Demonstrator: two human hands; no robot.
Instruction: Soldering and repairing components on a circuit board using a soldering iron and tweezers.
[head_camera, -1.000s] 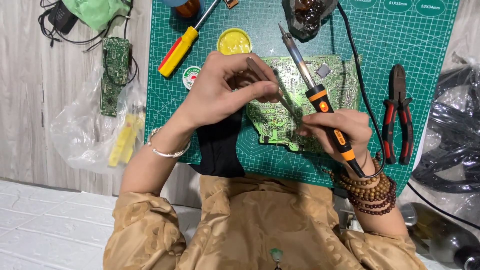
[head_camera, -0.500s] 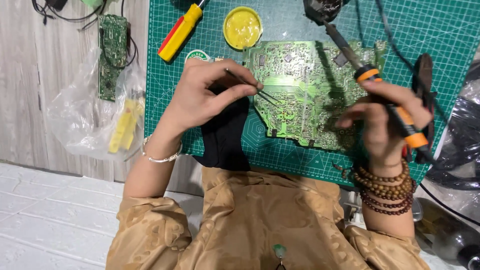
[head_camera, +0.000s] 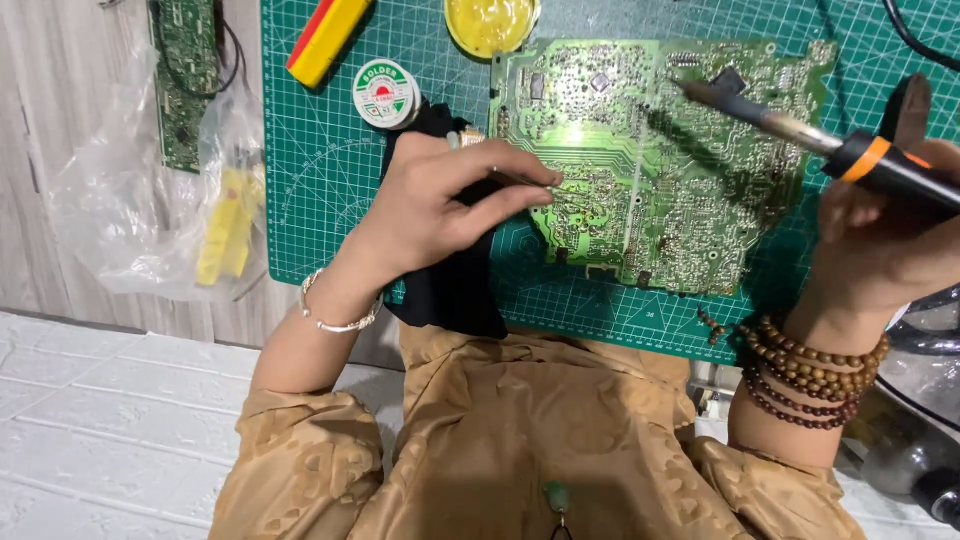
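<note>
A green circuit board (head_camera: 650, 160) lies solder side up on the green cutting mat (head_camera: 330, 170). My left hand (head_camera: 440, 205) pinches thin metal tweezers (head_camera: 545, 188) whose tips rest on the board's lower left area. My right hand (head_camera: 880, 250), with bead bracelets on its wrist, grips a soldering iron (head_camera: 850, 155) with a black and orange handle. The iron's tip hangs above the board's upper right part, apart from the tweezers. A black cloth (head_camera: 455, 290) lies under my left hand.
A solder spool (head_camera: 385, 95), a yellow flux tin (head_camera: 490, 22) and a red and yellow screwdriver handle (head_camera: 325, 38) sit along the mat's top. A plastic bag (head_camera: 150, 215) with yellow parts and another small board (head_camera: 185, 80) lie left. Dark cables (head_camera: 925, 345) are at right.
The view has closed in on the board. My right hand has lifted the soldering iron up and to the right, off the board's middle. My left hand keeps the tweezers on the board.
</note>
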